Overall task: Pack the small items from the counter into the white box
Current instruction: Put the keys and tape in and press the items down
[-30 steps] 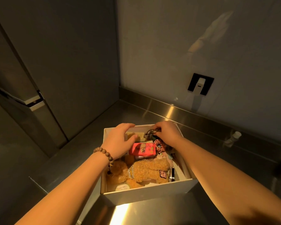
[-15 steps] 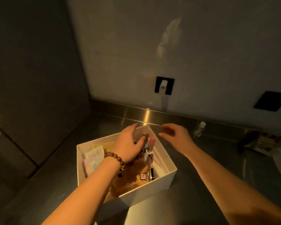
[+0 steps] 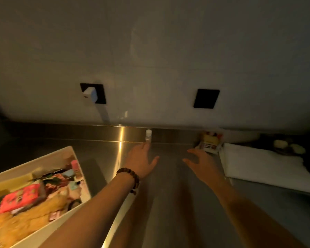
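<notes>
Both hands empty, fingers spread: left hand (image 3: 141,161), right hand (image 3: 202,164) | small vial (image 3: 148,135) beyond left fingertips, white box (image 3: 43,159) left of vial | risk: I tip the upright vial.

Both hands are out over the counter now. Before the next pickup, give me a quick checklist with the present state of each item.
1. Left hand free to pick: ok, fingers spread, holding nothing.
2. Right hand free: ok, open, empty.
3. Small white bottle reachable: ok, upright at the backsplash, just past the left fingertips; contact cannot tell.
4. Snack packet reachable: ok, just beyond the right hand, beside the white cloth.
5. White box has room: cannot tell, it looks well filled and blurred.
6. Path clear: ok, bare steel counter between the arms.
</notes>
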Tool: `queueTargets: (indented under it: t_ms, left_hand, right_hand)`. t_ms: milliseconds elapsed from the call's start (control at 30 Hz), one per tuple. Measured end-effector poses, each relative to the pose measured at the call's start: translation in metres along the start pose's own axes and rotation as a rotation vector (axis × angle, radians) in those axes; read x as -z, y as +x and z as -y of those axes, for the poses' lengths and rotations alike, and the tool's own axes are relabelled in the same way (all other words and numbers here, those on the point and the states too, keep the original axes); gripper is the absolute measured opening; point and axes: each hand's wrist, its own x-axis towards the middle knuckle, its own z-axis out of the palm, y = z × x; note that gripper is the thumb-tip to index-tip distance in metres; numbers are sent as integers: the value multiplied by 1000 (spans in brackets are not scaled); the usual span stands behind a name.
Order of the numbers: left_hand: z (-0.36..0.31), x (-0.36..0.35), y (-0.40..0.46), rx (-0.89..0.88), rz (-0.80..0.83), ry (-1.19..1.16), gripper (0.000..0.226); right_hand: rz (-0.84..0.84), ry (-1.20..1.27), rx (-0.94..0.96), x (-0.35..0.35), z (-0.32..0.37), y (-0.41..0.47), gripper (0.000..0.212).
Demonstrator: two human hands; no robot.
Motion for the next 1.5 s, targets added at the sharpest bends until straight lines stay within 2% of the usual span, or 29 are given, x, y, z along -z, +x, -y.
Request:
queueTargets:
  t_ms: [133, 267, 333, 567, 667, 767, 967, 1133, 1300, 1500]
  left_hand:
    - [-21, -45, 22, 110, 43, 29, 71]
    - [-22, -70, 36, 197, 76, 44, 73]
    - [-21, -80, 44, 210, 61, 58, 72]
    - [-12, -100, 62, 216, 73, 90, 73]
    - [-4, -100, 65, 203, 58, 88, 69]
    - [5, -95, 70, 261, 23, 68, 68]
    - [21, -89, 99, 477, -116, -107, 79]
    - [20, -96, 127, 606, -172, -256, 54]
    - [23, -99, 136, 601, -230, -261, 40]
    - [16, -75, 119, 487, -309, -321, 25]
  right_hand:
    - [-41, 65, -108, 24, -65, 28, 50]
    - [-315, 172, -229, 35, -100, 60, 71]
    - [-354, 207, -250, 38, -114, 84, 81]
    - [-221, 383, -240, 28, -154, 126, 47]
    - [-153, 443, -240, 20, -153, 127, 37]
    - [-160, 448, -181, 14, -138, 122, 26]
    - [-124, 505, -50, -6, -91, 115, 27]
    - [-123, 438, -12, -22, -78, 119, 30]
    - [-131, 507, -72, -25, -82, 117, 30]
    - [-91, 502, 2, -10, -65, 111, 29]
